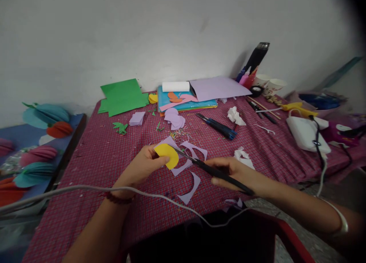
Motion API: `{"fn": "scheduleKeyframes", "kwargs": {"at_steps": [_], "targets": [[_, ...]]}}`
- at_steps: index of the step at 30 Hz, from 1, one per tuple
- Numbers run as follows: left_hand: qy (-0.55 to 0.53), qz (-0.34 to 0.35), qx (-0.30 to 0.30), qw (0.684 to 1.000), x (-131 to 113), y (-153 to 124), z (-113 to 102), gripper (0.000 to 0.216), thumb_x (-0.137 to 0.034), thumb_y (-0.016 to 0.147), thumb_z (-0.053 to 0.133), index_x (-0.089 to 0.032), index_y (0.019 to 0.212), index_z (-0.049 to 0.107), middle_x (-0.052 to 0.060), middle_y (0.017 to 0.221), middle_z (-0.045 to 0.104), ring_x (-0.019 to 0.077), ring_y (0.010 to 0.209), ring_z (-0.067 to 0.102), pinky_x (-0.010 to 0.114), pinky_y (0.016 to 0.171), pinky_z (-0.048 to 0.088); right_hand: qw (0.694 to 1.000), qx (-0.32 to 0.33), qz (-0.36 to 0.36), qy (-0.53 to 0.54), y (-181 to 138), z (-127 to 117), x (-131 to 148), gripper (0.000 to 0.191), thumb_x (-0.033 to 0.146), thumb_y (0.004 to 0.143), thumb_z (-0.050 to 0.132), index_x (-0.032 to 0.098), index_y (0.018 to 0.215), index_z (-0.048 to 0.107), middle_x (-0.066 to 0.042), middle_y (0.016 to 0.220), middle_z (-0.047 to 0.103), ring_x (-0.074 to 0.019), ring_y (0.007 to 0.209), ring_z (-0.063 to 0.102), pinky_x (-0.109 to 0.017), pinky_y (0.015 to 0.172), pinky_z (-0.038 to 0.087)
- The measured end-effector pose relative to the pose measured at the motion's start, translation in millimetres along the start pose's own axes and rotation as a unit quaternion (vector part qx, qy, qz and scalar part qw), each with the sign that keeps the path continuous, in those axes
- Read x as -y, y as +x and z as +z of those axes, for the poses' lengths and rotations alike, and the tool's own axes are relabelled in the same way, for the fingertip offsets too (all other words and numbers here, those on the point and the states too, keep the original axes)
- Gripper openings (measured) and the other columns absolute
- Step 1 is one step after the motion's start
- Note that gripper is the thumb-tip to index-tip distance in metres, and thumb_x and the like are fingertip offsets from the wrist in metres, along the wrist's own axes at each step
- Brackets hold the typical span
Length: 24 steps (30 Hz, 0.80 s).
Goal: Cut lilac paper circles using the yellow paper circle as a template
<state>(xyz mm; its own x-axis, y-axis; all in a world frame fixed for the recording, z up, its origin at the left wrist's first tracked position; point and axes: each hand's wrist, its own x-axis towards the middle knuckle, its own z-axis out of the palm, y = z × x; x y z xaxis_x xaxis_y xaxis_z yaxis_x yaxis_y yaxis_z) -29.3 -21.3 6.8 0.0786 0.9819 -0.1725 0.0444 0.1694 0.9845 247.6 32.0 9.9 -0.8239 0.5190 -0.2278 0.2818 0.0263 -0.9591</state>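
My left hand (143,165) pinches a yellow paper piece (167,154) with a rounded edge, held just above the checked red tablecloth (94,160). My right hand (233,173) is closed round the handles of black scissors (211,170), whose blades reach left to the edge of the yellow piece. Lilac paper offcuts (190,188) lie under and around both hands. A stack of lilac circles (174,119) sits further back.
Green sheets (122,97), a coloured paper stack (185,101) and a lilac sheet (219,87) lie by the wall. Blue-handled scissors (220,126), a yellow glue gun (299,109), a white pouch (305,135), cups (274,85) and glue bottles (247,77) crowd the right. Paper fruit (48,118) rest on a left bench.
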Motion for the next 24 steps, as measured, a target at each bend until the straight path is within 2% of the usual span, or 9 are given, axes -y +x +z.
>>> {"fn": "scheduleKeyframes", "kwargs": {"at_steps": [5, 10, 17, 24], "targets": [[0.038, 0.013, 0.021, 0.999, -2, 0, 1, 0.011, -0.019, 0.073, 0.066, -0.015, 0.082, 0.071, 0.001, 0.080, 0.073, 0.0132, 0.072, 0.064, 0.024, 0.071, 0.050, 0.999, 0.025, 0.012, 0.036, 0, -2, -1, 0.048, 0.046, 0.080, 0.067, 0.018, 0.118, 0.059, -0.005, 0.101, 0.061, -0.0164, 0.087, 0.057, -0.028, 0.078, 0.046], [0.030, 0.018, 0.059, 0.998, 1, 0, 9, 0.011, -0.019, 0.074, 0.065, -0.015, 0.083, 0.071, 0.001, 0.078, 0.071, 0.0124, 0.070, 0.062, 0.023, 0.070, 0.049, 0.997, 0.051, -0.010, 0.061, 1, -3, -2, 0.050, 0.042, 0.081, 0.067, 0.019, 0.125, 0.054, -0.007, 0.112, 0.059, -0.0192, 0.101, 0.054, -0.032, 0.089, 0.043], [-0.014, 0.008, 0.100, 0.995, 11, 0, 21, 0.012, -0.023, 0.074, 0.067, -0.015, 0.082, 0.070, 0.001, 0.076, 0.070, 0.0118, 0.068, 0.060, 0.023, 0.068, 0.048, 0.995, 0.052, -0.012, 0.087, 6, 3, -2, 0.049, 0.042, 0.080, 0.069, 0.018, 0.120, 0.055, -0.004, 0.102, 0.058, -0.0152, 0.091, 0.055, -0.029, 0.083, 0.045], [-0.007, 0.000, 0.103, 0.995, 7, 0, 24, 0.012, -0.024, 0.071, 0.067, -0.015, 0.079, 0.069, 0.002, 0.074, 0.069, 0.0133, 0.067, 0.060, 0.026, 0.069, 0.048, 0.996, 0.032, 0.009, 0.082, 7, 8, 0, 0.053, 0.048, 0.076, 0.071, 0.017, 0.116, 0.057, -0.005, 0.099, 0.059, -0.0160, 0.087, 0.056, -0.029, 0.080, 0.046]]}}
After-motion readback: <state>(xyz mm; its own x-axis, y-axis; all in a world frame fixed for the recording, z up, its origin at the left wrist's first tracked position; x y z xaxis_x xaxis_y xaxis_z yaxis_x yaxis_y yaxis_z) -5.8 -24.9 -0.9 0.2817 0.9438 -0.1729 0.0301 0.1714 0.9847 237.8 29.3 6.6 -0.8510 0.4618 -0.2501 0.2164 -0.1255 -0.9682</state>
